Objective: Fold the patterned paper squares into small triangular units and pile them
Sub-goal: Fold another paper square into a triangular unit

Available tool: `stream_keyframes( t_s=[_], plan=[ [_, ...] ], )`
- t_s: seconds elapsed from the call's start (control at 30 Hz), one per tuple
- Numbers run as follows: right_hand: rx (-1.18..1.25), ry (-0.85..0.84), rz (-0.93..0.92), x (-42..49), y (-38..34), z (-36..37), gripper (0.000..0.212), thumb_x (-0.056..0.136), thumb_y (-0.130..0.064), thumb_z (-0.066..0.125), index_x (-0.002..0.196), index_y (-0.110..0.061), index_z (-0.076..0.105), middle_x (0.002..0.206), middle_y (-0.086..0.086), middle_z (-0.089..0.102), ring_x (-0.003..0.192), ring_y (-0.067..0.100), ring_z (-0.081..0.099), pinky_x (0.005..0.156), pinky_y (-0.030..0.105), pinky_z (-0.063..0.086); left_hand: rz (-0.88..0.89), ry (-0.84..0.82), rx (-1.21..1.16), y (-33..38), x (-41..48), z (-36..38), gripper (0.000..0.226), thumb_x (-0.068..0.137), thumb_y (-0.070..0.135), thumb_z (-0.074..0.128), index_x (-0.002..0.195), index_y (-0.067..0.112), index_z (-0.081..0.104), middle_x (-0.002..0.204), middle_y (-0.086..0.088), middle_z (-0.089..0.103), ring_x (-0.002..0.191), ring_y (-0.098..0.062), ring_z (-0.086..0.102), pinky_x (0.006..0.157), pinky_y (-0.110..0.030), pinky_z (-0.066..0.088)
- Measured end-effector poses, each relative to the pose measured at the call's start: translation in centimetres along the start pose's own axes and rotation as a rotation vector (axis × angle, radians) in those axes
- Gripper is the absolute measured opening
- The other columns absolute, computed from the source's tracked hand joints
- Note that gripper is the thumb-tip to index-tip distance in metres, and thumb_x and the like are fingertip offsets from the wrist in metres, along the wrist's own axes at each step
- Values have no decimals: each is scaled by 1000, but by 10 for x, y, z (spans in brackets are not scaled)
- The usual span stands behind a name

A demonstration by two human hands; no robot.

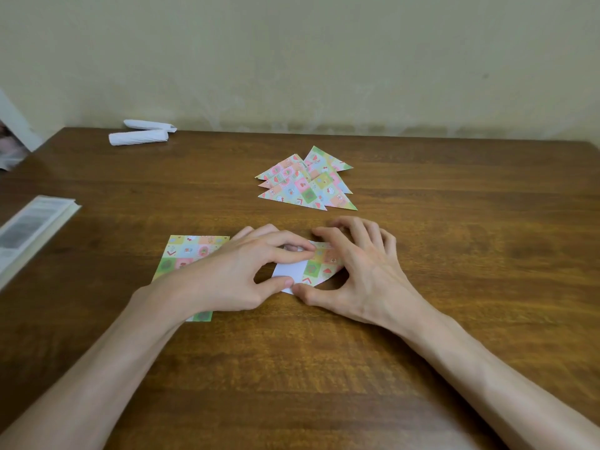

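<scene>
A partly folded patterned paper square (pixel 316 269) lies on the wooden table (pixel 454 254), its white underside showing at the left. My left hand (pixel 240 274) pinches its left side between forefinger and thumb. My right hand (pixel 360 271) holds its right side, thumb tip at the lower corner and fingers curled over the top edge. A stack of flat patterned squares (pixel 186 253) lies under my left wrist. Beyond my hands sits a pile of folded patterned triangles (pixel 306 185).
Two white paper rolls (pixel 139 137) lie at the far left of the table near the wall. A white book or box (pixel 29 228) sits at the left edge.
</scene>
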State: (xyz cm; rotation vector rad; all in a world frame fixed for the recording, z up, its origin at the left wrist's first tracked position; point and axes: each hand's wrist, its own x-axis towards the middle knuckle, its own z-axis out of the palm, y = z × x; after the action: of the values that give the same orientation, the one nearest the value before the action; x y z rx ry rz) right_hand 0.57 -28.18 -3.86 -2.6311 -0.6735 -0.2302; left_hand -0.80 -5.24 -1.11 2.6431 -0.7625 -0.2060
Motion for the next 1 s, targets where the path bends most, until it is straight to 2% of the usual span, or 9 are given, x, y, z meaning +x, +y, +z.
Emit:
stream_keyframes(
  t_s=[0.2,0.33,0.47,0.57,0.63,0.77,1.0],
  plan=[
    [83,-15,6,3,6,-5,93,66,-91,59,145,-43,46,138,-15,43,135,8,35,113,37,23,14,54,-15,0,-1,2,41,100,35,64,141,41,60,145,38,43,135,2,37,113,-29,27],
    [101,-42,10,4,19,-13,84,68,-82,61,144,-46,47,135,-16,44,135,7,35,115,45,27,-3,88,-14,3,1,4,40,96,53,61,135,42,65,141,37,46,134,3,39,111,-27,28],
    [138,-60,18,3,24,-15,77,70,-77,61,140,-48,50,133,-19,44,132,5,35,116,43,26,-12,181,7,6,4,10,49,90,69,56,126,40,71,133,33,56,125,1,48,105,-29,34],
    [156,-61,16,4,26,-17,73,71,-72,60,139,-47,52,131,-20,44,130,3,36,116,41,25,21,272,54,9,8,16,52,89,70,54,114,31,78,122,25,64,112,0,55,96,-30,39],
    [151,-65,9,4,26,-17,72,72,-72,58,140,-47,52,132,-20,44,131,4,36,115,40,24,17,294,58,10,10,18,55,87,71,54,112,29,78,119,23,66,111,-2,58,94,-30,41],
    [108,-65,-6,3,26,-18,75,73,-74,54,141,-45,51,134,-18,45,131,6,37,114,38,24,0,297,46,11,11,18,56,85,74,53,114,31,77,120,23,66,113,-1,57,96,-33,43],
    [124,-58,-16,4,35,-18,70,76,-69,58,140,-43,52,132,-18,50,130,5,42,109,32,25,38,235,51,12,9,19,40,96,61,53,130,44,66,122,23,53,116,-4,51,96,-36,44]
  ],
)
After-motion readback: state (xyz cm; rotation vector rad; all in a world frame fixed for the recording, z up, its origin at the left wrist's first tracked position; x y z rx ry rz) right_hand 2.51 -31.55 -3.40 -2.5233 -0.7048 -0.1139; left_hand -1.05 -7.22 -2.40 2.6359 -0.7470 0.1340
